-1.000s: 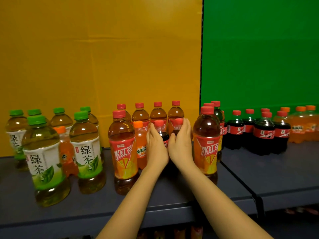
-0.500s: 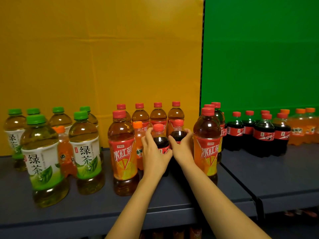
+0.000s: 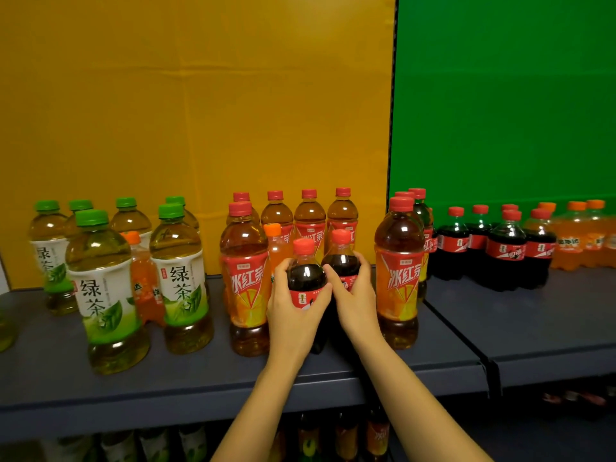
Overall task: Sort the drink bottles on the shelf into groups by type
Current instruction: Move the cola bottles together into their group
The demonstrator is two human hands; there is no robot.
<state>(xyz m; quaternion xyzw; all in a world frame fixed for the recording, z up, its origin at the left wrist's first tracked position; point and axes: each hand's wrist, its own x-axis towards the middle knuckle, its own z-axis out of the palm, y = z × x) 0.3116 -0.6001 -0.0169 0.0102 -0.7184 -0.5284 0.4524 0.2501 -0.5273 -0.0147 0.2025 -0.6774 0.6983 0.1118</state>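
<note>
From my seat I see both forearms reaching in from the bottom edge, over the front lip of the shelf [image 3: 200,371]. The left hand [image 3: 293,311] is curled round the label of a small bottle, the left cola [image 3: 305,271]. The right hand [image 3: 358,295] grips the right cola [image 3: 341,258], set just beside it and slightly further back, with fingers wrapped round its shoulder. Both colas are upright and close enough that they touch or nearly touch. The hands hide most of their bases, so I cannot tell if they rest on the shelf. They sit in the gap between two big iced teas: the left tea [image 3: 245,278] just beside my left hand, and the right tea [image 3: 398,278] just beside my right wrist. Behind the left tea's shoulder stands a small orange soda [image 3: 275,248], then a back row [image 3: 310,218] of iced teas against the yellow panel [image 3: 200,111]. Off to the left is the green tea group [image 3: 100,278] with another orange bottle [image 3: 141,275] tucked among them. To the right, on the next shelf section before the green panel [image 3: 500,95], stand a cola group [image 3: 506,248] and, beyond it, orange sodas [image 3: 576,241]
</note>
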